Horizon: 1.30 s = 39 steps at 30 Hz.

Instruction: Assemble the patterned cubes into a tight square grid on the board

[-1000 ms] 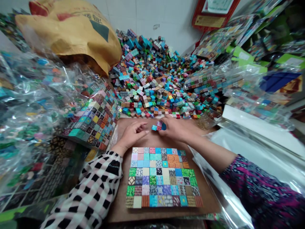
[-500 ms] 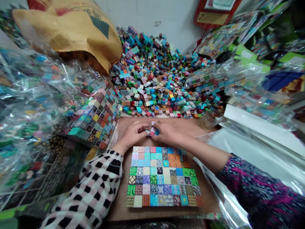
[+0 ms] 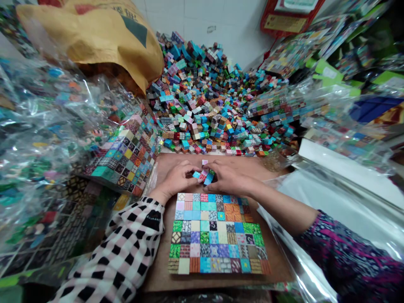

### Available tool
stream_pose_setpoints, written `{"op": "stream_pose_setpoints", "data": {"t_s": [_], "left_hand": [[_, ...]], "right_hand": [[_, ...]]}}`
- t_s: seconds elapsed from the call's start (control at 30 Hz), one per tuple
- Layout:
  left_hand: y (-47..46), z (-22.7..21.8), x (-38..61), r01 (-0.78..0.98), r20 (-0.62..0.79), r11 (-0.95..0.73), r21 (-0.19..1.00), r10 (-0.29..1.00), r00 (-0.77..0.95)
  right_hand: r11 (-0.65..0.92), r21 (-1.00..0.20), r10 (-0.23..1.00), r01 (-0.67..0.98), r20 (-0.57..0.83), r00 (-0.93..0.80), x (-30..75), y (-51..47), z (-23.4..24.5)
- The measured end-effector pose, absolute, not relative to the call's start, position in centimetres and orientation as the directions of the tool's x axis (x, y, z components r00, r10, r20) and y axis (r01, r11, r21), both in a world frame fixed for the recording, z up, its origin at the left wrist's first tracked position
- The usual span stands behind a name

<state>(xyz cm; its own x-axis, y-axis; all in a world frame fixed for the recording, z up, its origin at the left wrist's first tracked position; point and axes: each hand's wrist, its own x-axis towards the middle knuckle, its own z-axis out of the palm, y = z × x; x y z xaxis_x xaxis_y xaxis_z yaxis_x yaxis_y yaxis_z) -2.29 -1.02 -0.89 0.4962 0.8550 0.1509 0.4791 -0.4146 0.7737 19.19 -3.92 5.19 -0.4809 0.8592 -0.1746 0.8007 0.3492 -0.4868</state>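
A small cluster of multicoloured cubes (image 3: 203, 176) sits between my left hand (image 3: 175, 180) and my right hand (image 3: 229, 179). The fingertips of both hands press against it from either side, just above a brown board (image 3: 241, 165). Part of the cluster is hidden by my fingers. Directly below my hands lies a flat square grid of patterned cubes (image 3: 217, 233), with their coloured faces upward. The hands do not touch this grid.
A large heap of loose cubes (image 3: 205, 101) rises behind the board, below a yellow woven sack (image 3: 94, 38). At left, a stacked block of cubes (image 3: 126, 162) leans beside clear bags of cubes (image 3: 41, 126). At right lies a white flat panel (image 3: 344, 168).
My left hand has moved right and closed in on the cube cluster, which my right hand held alone a second ago. Both hands now meet around it.
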Motion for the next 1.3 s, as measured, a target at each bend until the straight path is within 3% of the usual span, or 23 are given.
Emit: {"op": "stream_pose_setpoints", "data": {"t_s": [0.1, 0.2, 0.43, 1.07, 1.3], "left_hand": [[-1.0, -0.7, -2.2, 0.484, 0.159, -0.447, 0.753, 0.836, 0.525], [-1.0, -0.8, -2.2, 0.498, 0.172, -0.449, 0.742, 0.845, 0.507], [-1.1, -0.6, -2.2, 0.484, 0.154, -0.428, 0.763, 0.848, 0.507], [-1.4, -0.4, -2.1, 0.475, 0.153, -0.41, 0.779, 0.858, 0.49], [-1.1, -0.9, -2.2, 0.45, 0.169, -0.428, 0.784, 0.844, 0.508]], "right_hand": [[0.364, -0.498, 0.873, 0.787, -0.112, -0.474, 19.6, -2.8, 5.6], [0.339, -0.419, 0.919, 0.842, -0.045, -0.392, 19.6, -0.9, 5.8], [0.404, -0.504, 0.847, 0.764, -0.11, -0.52, 18.5, 1.4, 4.4], [0.31, -0.533, 0.905, 0.787, -0.088, -0.415, 19.5, -0.8, 4.4], [0.371, -0.58, 0.857, 0.725, -0.087, -0.508, 19.8, -1.4, 4.4]]}}
